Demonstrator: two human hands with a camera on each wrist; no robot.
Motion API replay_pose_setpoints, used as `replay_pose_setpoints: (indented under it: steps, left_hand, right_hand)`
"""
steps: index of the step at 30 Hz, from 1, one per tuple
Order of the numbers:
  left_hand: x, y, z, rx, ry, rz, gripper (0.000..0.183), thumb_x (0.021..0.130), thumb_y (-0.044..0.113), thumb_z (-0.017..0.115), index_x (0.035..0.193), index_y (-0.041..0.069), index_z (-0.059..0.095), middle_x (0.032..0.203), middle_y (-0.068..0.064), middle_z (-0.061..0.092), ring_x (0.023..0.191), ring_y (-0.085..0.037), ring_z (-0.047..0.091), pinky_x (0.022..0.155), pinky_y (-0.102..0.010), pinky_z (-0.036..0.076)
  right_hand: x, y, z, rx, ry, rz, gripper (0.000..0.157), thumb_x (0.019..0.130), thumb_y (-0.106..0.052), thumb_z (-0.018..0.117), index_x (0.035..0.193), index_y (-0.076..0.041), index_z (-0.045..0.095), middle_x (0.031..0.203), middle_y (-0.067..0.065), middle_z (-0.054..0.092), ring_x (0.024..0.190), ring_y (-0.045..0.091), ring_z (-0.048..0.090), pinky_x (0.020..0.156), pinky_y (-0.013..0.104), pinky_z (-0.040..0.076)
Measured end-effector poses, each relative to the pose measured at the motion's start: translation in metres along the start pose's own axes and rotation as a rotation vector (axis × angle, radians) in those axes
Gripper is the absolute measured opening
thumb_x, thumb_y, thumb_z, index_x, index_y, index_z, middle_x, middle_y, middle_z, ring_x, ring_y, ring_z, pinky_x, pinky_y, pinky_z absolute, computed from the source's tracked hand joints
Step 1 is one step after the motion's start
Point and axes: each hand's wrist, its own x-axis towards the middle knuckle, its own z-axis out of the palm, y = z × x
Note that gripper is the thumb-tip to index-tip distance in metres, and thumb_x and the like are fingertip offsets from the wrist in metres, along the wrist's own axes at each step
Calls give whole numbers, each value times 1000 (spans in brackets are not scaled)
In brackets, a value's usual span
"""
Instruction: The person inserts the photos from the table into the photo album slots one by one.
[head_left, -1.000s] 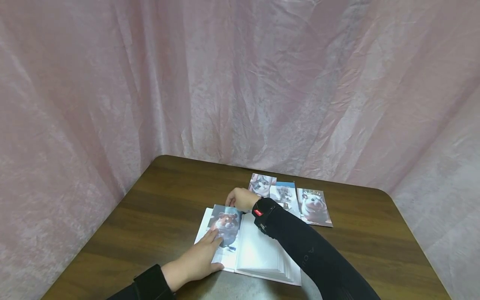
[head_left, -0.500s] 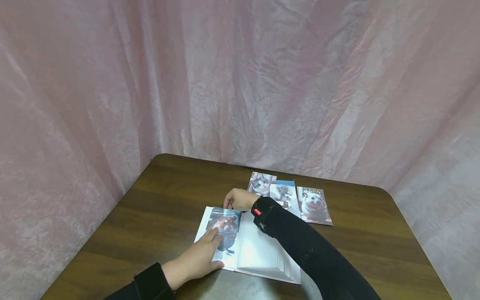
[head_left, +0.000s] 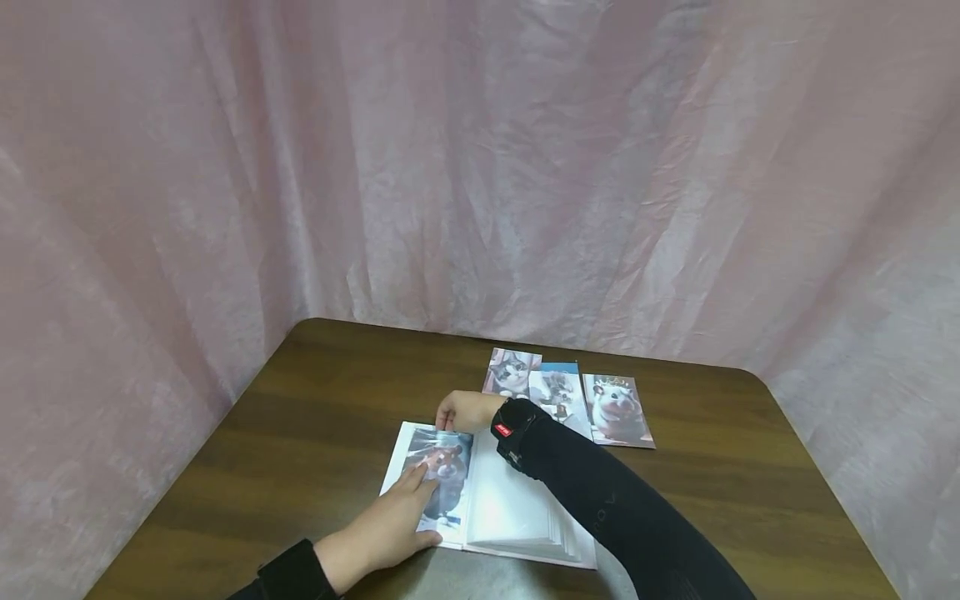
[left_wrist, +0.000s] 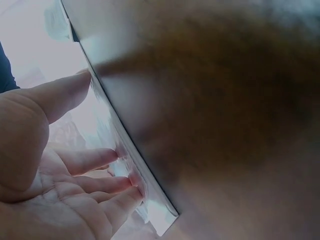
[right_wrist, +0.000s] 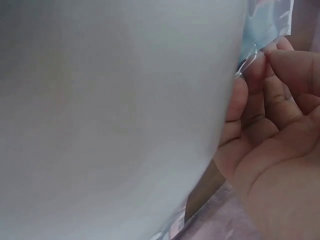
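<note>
A photo album (head_left: 517,500) with white pages lies spread on the table. On its left page a hamster photo (head_left: 450,471) sits in a clear pocket. My left hand (head_left: 390,521) rests on that page from the lower left, its fingers fairly straight over the photo's left side. In the left wrist view its fingertips (left_wrist: 135,180) touch the page near the album's edge. At the top of the same page is my right hand (head_left: 468,411). In the right wrist view its thumb and fingers pinch the edge of the clear plastic pocket (right_wrist: 250,55); a raised page covers much of this view.
Behind the right forearm lie a cat photo (head_left: 512,371), another animal photo (head_left: 558,396) and a photo of a crowned hamster (head_left: 617,410). The brown wooden table (head_left: 300,417) ends at a pink curtain (head_left: 450,167).
The hamster photo has slid down toward me; its top edge, earlier past the page's top, now sits within the page. The right hand stays at that edge and the left hand holds its place.
</note>
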Motion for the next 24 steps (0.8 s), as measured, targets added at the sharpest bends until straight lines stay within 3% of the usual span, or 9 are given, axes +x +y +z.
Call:
replay_pose_setpoints:
  steps: [6, 11, 19, 24]
  left_hand:
    - [-3, 2, -2, -5, -5, 12, 75, 85, 35, 80, 138, -9, 51, 150, -35, 36, 140, -50, 34, 105, -60, 40]
    - [-2, 2, -3, 4, -12, 12, 74, 85, 35, 79, 138, -9, 51, 150, -34, 36, 140, -50, 34, 106, -59, 40]
    - [-3, -1, 0, 4, 16, 16, 76, 84, 35, 81, 137, -10, 52, 150, -35, 37, 139, -51, 35, 105, -60, 40]
    - [-3, -1, 0, 9, 16, 17, 76, 85, 36, 79, 139, -10, 51, 151, -35, 35, 140, -50, 34, 107, -60, 38]
  right_hand:
    - [-2, -6, 2, -85, 28, 40, 21, 89, 8, 59, 93, -6, 74, 87, 2, 69, 77, 9, 57, 70, 21, 49]
    - [-7, -8, -3, -176, 77, 17, 18, 91, 0, 61, 94, -9, 75, 94, 0, 71, 86, 11, 62, 79, 25, 52]
    - [-24, 4, -23, -131, 123, 27, 15, 99, -8, 59, 101, -6, 74, 99, 1, 71, 91, 14, 65, 83, 30, 54]
    - [-39, 14, -42, -132, 165, 23, 16, 98, -7, 59, 104, -1, 73, 100, 4, 72, 95, 18, 67, 87, 34, 54]
